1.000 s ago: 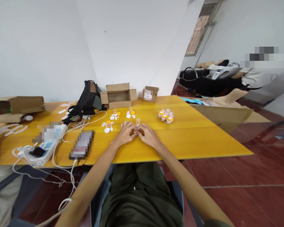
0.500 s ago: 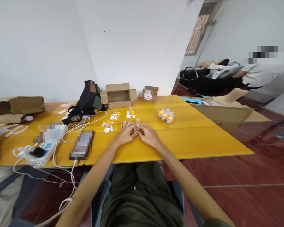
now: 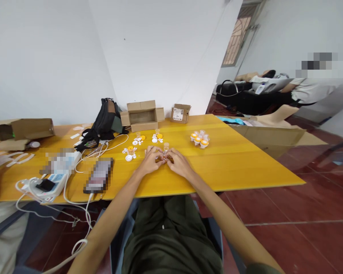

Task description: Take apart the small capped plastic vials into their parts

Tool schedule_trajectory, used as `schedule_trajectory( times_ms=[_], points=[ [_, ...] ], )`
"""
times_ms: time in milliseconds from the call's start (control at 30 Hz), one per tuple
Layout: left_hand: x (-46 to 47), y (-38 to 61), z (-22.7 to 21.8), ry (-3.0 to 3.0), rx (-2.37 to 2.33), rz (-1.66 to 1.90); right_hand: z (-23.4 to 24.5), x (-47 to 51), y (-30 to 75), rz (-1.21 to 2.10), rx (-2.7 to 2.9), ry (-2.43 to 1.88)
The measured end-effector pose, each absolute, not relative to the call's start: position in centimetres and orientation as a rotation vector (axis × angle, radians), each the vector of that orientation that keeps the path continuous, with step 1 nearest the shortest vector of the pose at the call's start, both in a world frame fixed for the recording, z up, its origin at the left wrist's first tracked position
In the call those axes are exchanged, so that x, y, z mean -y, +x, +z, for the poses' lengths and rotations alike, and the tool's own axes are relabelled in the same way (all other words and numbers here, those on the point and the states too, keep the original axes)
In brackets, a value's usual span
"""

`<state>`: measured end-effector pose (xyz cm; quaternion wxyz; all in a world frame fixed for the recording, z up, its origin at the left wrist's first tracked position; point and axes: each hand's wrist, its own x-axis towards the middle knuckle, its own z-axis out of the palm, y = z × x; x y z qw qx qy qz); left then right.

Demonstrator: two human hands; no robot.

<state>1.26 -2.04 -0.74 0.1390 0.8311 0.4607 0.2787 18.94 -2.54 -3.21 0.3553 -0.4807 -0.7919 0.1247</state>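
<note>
My left hand (image 3: 152,160) and my right hand (image 3: 177,161) meet over the table near its front edge. The fingers of both are bent and pinched around a small part whose kind I cannot make out. Just beyond the fingertips stands a small clear plastic cup (image 3: 166,146). Left of my hands lie small white plastic discs (image 3: 128,158) and gear-like pieces with a yellow-orange ring (image 3: 130,148). Two similar groups of parts, each with a yellow ring (image 3: 159,136), are farther back. To the right sits a cluster of clear pieces with orange-yellow rims (image 3: 199,139).
An open cardboard box (image 3: 143,117), a small carton (image 3: 180,113) and a black backpack (image 3: 105,118) stand along the wall. A phone (image 3: 98,176) and a white power strip (image 3: 57,180) with cables lie left. A person (image 3: 311,89) sits at far right; another's arm shows at the left edge.
Both hands stay together over the table with only slight finger movement. The view has shifted a little. The parts lie as before.
</note>
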Motion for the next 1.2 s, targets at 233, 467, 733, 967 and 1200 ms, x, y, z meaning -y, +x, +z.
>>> schedule_trajectory(
  times_ms=[233, 467, 733, 967, 1200],
  points=[
    [1.4, 1.3, -0.7, 2.313, -1.359, 0.912, -3.1, 2.5, 18.9, 0.321, 2.042, -1.226],
    [1.2, 1.4, -0.7, 2.291, -1.621, 1.058, -2.8, 2.7, 18.9, 0.307, 2.062, -1.249],
    [1.3, 1.4, -1.1, 2.346, -1.668, 0.992, -2.7, 2.8, 18.8, 0.334, 2.056, -1.242],
    [2.4, 1.4, -0.5, 2.456, -1.425, 0.805, -3.2, 2.4, 18.9, 0.329, 2.034, -1.247],
    [2.5, 1.4, -0.8, 2.469, -1.414, 0.725, -3.3, 2.3, 19.0, 0.363, 2.015, -1.226]
  ],
)
